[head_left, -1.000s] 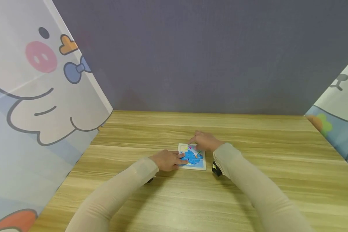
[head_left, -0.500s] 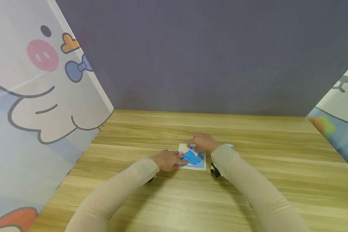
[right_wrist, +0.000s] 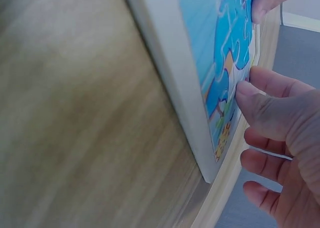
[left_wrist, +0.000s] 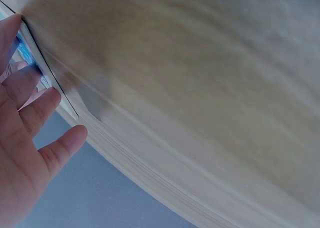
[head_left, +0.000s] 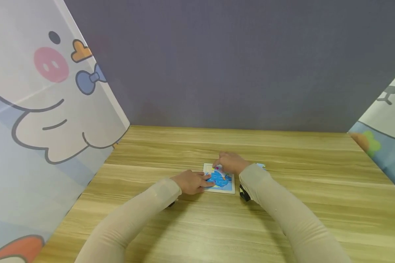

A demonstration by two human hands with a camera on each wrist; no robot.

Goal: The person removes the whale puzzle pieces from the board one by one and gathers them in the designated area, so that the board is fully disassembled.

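On the wooden table lies a small jigsaw puzzle [head_left: 221, 179] in a pale frame, with a blue animal picture. The cream backing [head_left: 208, 168] shows at its upper left corner. My left hand [head_left: 191, 182] rests on its left side, fingers extended and spread over the frame and pieces. My right hand [head_left: 231, 162] reaches over the top edge. Its thumb [right_wrist: 250, 95] and index finger [right_wrist: 272, 82] pinch a puzzle piece near the upper edge, with the other fingers bent beyond the frame. Part of the piece is hidden by the fingers.
A blue puzzle piece [head_left: 260, 166] lies on the table [head_left: 204, 226] just beyond my right wrist, partly covered by the sleeve. A grey panel [head_left: 237, 65] stands along the table's far edge. Printed cartoon panels [head_left: 66, 124] flank the table on both sides.
My right index finger was stretched out over the upper edge; it has drawn in and bent toward the thumb. The right hand has shifted slightly. My left hand stays on the puzzle.
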